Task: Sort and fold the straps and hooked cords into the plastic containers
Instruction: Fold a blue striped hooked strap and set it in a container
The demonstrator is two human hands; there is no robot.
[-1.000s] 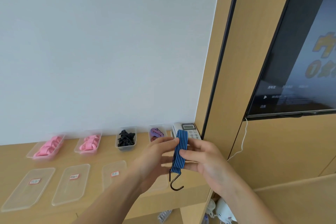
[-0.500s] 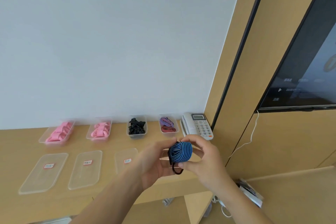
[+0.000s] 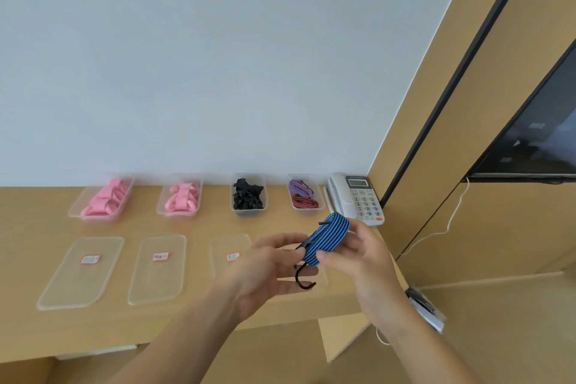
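A blue striped hooked cord (image 3: 328, 237), folded into a flat bundle, is held above the desk's front right part. My right hand (image 3: 361, 254) grips its right side between thumb and fingers. My left hand (image 3: 265, 271) pinches its lower left end, where a dark hook (image 3: 304, 281) hangs down. Four clear containers line the wall: two with pink straps (image 3: 104, 198) (image 3: 182, 196), one with black straps (image 3: 247, 195), one with purple and red cords (image 3: 302, 195).
Three clear lids with red labels (image 3: 82, 271) (image 3: 159, 268) (image 3: 230, 254) lie on the wooden desk (image 3: 31, 321) in front of the containers. A white telephone (image 3: 358, 198) stands at the desk's right end. A dark screen (image 3: 539, 134) hangs on the wooden wall to the right.
The cord went from hanging long with its hook down to a folded bundle held flatter and lower. The view has swung left and down, showing more of the desk.
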